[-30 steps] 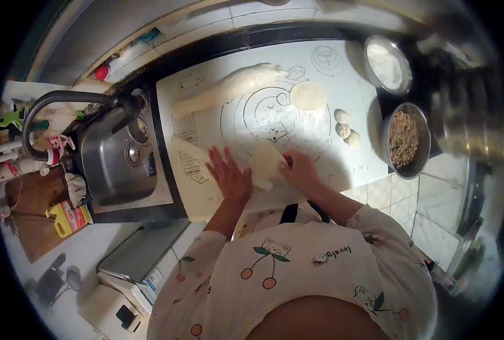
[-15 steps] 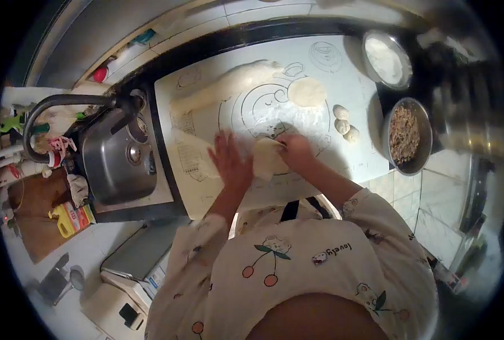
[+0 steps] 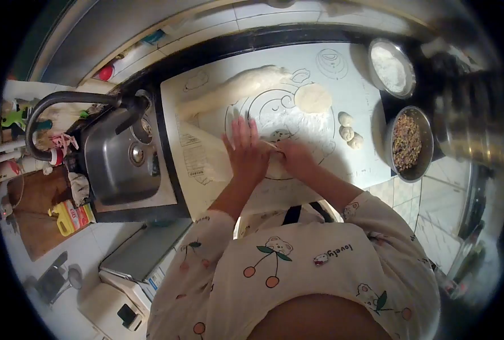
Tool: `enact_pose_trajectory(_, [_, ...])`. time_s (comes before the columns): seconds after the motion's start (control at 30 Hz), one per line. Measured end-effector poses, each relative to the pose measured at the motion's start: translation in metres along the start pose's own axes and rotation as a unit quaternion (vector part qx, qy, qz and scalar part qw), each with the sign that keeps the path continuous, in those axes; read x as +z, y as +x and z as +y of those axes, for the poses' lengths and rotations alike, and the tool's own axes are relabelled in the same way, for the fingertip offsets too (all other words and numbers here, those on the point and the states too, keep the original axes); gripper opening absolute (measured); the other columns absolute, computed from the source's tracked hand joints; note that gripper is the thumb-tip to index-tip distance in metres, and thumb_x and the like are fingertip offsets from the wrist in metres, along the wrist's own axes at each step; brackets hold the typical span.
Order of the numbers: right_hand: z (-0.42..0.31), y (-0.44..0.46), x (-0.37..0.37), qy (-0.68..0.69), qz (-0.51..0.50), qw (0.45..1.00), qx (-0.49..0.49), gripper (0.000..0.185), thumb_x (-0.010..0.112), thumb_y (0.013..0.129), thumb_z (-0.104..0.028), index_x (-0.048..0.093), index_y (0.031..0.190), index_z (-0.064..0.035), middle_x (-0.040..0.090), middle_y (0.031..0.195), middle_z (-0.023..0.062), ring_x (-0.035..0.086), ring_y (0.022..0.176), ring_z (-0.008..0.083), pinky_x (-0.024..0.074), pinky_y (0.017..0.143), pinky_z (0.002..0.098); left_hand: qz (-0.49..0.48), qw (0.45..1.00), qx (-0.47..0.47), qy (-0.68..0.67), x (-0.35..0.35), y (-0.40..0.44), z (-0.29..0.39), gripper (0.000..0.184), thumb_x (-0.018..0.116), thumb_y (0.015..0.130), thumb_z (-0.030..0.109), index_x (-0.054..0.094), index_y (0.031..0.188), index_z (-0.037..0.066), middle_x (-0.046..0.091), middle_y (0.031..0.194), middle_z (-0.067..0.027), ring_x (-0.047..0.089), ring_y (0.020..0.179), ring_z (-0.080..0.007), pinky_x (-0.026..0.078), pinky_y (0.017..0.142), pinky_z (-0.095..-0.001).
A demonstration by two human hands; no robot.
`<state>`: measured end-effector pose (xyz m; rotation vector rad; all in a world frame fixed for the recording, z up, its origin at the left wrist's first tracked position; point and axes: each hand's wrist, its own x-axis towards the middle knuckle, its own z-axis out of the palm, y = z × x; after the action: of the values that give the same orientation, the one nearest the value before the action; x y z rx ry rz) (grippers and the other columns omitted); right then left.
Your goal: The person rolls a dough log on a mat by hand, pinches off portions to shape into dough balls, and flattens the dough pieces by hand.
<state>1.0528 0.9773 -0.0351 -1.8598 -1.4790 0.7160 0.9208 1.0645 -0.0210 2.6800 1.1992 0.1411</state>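
My left hand (image 3: pixel 247 157) lies flat, its fingers stretched away from me over the printed kneading mat (image 3: pixel 356 161). Beside it, my right hand (image 3: pixel 295 157) has its fingers closed on the edge of a pale piece of dough (image 3: pixel 276 170). Both hands hide much of this piece. Beyond them lies a flattened dough round (image 3: pixel 313 99) on the mat's floured circle. A long, thick roll of dough (image 3: pixel 246 85) stretches across the far left of the mat. Several small dough balls (image 3: pixel 347 134) sit together to the right.
A metal bowl of white flour (image 3: pixel 392 69) stands at the back right. Nearer is a metal bowl of chopped filling (image 3: pixel 407 141). The sink (image 3: pixel 116 170) with its black faucet (image 3: pixel 73 99) borders the mat on the left. A pale flap (image 3: pixel 206 150) lies left of my left hand.
My left hand has moved forward and right, close against my right hand. The dough piece between them is now mostly covered. The view has shifted slightly.
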Motion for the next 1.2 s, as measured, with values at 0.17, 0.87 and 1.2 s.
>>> enact_pose_trajectory(0.17, [0.000,0.012,-0.009,0.047,0.015,0.997,0.062,0.014,0.056,0.077,-0.007,0.062,0.089,-0.0038,0.061,0.085,0.0184,0.058,0.078,0.0387,0.0453,0.070,0.0455,0.083,0.995,-0.057,-0.022,0.014,0.071,0.024,0.079,0.054,0.085,0.036,0.015,0.143,-0.002,0.011,0.148,-0.0242,0.009,0.138,-0.0384,0.007,0.108,-0.0554])
enact_pose_trajectory(0.87, [0.009,0.010,-0.016,0.051,0.077,0.972,0.216,0.021,0.061,0.075,-0.014,0.065,0.094,-0.0066,0.063,0.087,0.0178,0.060,0.082,0.0354,0.0481,0.074,0.0425,-0.035,0.998,-0.008,-0.045,0.008,-0.137,-0.042,0.082,0.062,0.078,0.038,0.023,0.141,0.003,0.010,0.148,-0.0252,0.006,0.137,-0.0441,0.007,0.108,-0.0562])
enact_pose_trajectory(1.2, [-0.011,0.007,-0.029,0.015,0.006,0.979,0.205,0.027,0.064,0.074,-0.020,0.063,0.097,-0.0058,0.065,0.085,0.0151,0.062,0.081,0.0337,0.0490,0.074,0.0412,-0.020,0.999,-0.041,-0.026,-0.005,-0.009,0.005,0.079,0.055,0.083,0.040,0.019,0.142,0.002,0.009,0.148,-0.0249,0.008,0.138,-0.0392,0.009,0.108,-0.0573])
